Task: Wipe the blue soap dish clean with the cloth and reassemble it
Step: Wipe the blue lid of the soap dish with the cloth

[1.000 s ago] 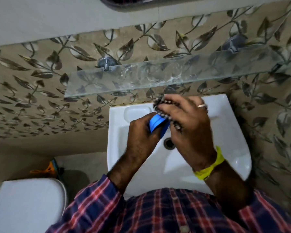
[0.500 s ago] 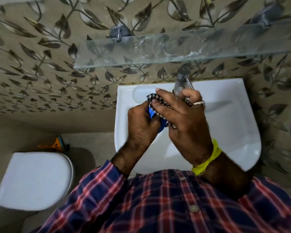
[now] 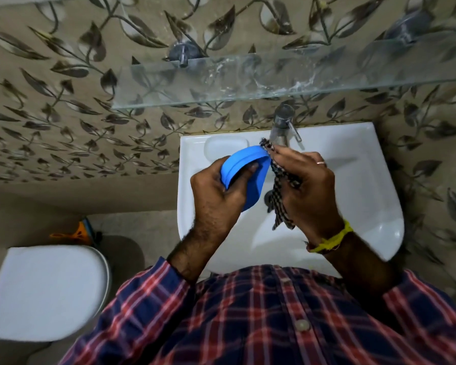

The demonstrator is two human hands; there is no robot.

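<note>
Over the white sink (image 3: pixel 366 196), my left hand (image 3: pixel 216 196) grips the blue soap dish (image 3: pixel 245 162), tilted on edge with its rim showing. My right hand (image 3: pixel 308 188) pinches a dark checked cloth (image 3: pixel 279 191) against the dish's right end. Part of the cloth hangs down below my fingers toward the drain. Whether the dish is in one piece or two I cannot tell; my fingers hide much of it.
A metal tap (image 3: pixel 282 127) stands just behind my right hand. A glass shelf (image 3: pixel 248 80) juts from the leaf-patterned wall above it. A moulded soap recess (image 3: pixel 225 148) lies at the sink's back left. A white toilet lid (image 3: pixel 48 291) is at lower left, with an orange item (image 3: pixel 77 234) on the floor.
The view has tilted down and closer. My right hand slid off the dish toward its right end, uncovering more of the blue dish, and the cloth now dangles below.
</note>
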